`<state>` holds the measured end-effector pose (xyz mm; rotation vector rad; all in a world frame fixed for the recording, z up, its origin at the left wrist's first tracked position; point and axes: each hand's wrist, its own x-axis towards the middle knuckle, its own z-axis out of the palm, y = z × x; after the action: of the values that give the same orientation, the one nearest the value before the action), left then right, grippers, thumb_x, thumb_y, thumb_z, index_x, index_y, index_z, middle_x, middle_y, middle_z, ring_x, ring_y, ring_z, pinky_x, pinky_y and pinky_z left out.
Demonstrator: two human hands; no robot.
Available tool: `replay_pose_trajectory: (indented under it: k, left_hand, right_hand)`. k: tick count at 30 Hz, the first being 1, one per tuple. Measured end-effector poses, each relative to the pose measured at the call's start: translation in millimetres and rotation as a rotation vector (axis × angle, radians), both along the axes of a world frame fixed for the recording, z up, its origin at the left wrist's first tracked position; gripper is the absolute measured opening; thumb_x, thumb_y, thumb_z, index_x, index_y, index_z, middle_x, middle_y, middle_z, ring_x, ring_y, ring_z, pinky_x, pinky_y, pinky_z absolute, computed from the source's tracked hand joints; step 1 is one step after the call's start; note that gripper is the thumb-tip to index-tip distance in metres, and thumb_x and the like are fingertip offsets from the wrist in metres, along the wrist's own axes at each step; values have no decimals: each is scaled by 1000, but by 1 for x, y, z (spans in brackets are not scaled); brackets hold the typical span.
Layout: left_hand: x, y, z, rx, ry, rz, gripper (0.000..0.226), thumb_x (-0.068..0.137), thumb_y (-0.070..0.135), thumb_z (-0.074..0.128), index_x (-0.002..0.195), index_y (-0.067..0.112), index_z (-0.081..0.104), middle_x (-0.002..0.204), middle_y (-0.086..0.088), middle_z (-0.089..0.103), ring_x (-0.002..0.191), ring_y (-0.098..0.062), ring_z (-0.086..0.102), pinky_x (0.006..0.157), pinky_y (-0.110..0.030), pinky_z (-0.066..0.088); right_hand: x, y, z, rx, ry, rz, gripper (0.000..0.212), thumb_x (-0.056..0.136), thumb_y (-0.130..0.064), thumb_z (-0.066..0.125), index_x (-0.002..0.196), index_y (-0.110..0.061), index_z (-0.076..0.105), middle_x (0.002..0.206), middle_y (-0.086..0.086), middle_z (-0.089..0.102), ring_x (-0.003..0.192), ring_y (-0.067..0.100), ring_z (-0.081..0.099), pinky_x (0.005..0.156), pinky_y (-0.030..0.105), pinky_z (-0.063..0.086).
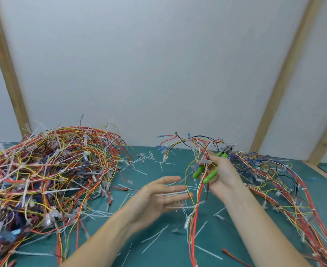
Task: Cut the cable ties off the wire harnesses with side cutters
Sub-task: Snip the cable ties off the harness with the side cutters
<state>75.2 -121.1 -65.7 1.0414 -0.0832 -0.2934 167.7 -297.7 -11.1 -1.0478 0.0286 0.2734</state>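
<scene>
My right hand [221, 176] is raised above the green mat and holds the green-handled side cutters [207, 173] together with a wire harness [194, 207] of red, yellow and white wires. The harness fans out above the hand with blue connectors and hangs down to the mat. My left hand [158, 195] is flat, fingers straight, palm turned up, just left of the hanging wires; it holds nothing. The cutter jaws are hidden among the wires near my fingertips.
A big tangled pile of harnesses [46, 174] fills the left side of the mat [158, 245]. More harnesses [286, 189] lie on the right. Several cut white cable ties [155, 236] are scattered over the mat. A white wall with wooden battens stands behind.
</scene>
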Motion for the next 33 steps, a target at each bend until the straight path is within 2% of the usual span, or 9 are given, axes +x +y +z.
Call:
replay_pose_trajectory:
  k: [4, 8, 17, 20, 25, 27, 29, 31, 33]
  left_hand:
    - [-1, 1, 4, 147, 19, -3, 57, 74, 23, 72, 129, 10, 67, 127, -8, 70, 102, -16, 70, 85, -32, 48]
    - [1, 9, 4, 233, 84, 66, 37, 73, 20, 80, 110, 15, 78, 95, 2, 73, 75, -10, 65, 72, -23, 49]
    - [9, 30, 5, 117, 194, 640, 29, 80, 9, 78, 108, 14, 69, 99, -3, 79, 82, -16, 77, 60, -28, 59]
    - [10, 33, 7, 53, 161, 810, 24, 80, 11, 80, 100, 16, 68, 93, 1, 77, 71, -10, 75, 63, -28, 51]
    - [11, 34, 14, -18, 112, 958, 19, 84, 12, 79, 102, 16, 73, 79, 9, 75, 57, -5, 58, 56, -23, 40]
    - [10, 32, 15, 95, 26, 977, 14, 85, 14, 78, 98, 18, 76, 81, 9, 74, 56, -6, 52, 56, -22, 40]
    - [7, 27, 18, 335, -163, 994, 9, 86, 15, 77, 92, 22, 78, 78, 9, 74, 56, -4, 52, 56, -17, 44]
    - [3, 22, 22, 562, -369, 987, 12, 87, 12, 76, 88, 24, 78, 77, 10, 76, 61, -2, 58, 60, -13, 46]
    - [-1, 14, 28, 720, -501, 937, 15, 87, 11, 77, 86, 26, 78, 79, 12, 76, 65, 1, 62, 64, -17, 49]
  right_hand:
    - [0, -1, -1, -9, -21, 19, 28, 107, -10, 43, 83, -11, 59, 58, 6, 55, 47, 21, 60, 56, 35, 51]
    - [1, -5, 1, -88, -26, -18, 23, 106, -11, 49, 87, -11, 62, 60, 4, 56, 49, 19, 57, 46, 29, 53]
    - [4, -17, 6, -448, -118, -5, 11, 101, -4, 60, 93, -6, 67, 68, 6, 60, 54, 16, 60, 54, 34, 58]
    - [5, -25, 8, -680, -191, 87, 9, 98, -5, 63, 94, -6, 71, 72, 6, 64, 61, 17, 61, 65, 35, 53]
    - [1, -39, 17, -1090, -296, 313, 14, 97, -12, 65, 85, -8, 70, 63, 2, 66, 49, 11, 59, 47, 22, 47]
    - [1, -41, 19, -1279, -308, 322, 17, 98, -18, 63, 91, -6, 73, 69, 4, 71, 59, 17, 64, 60, 29, 55]
    - [3, -42, 20, -1513, -418, 97, 20, 100, -27, 60, 95, -13, 74, 80, 5, 75, 76, 26, 71, 81, 38, 58]
    - [-3, -36, 28, -1378, -570, -148, 16, 99, -27, 62, 90, -19, 73, 79, 2, 75, 78, 22, 70, 82, 38, 57]
    - [-15, -28, 40, -1040, -662, -96, 10, 94, -20, 69, 87, -23, 74, 75, -5, 76, 65, 6, 65, 70, 30, 53]
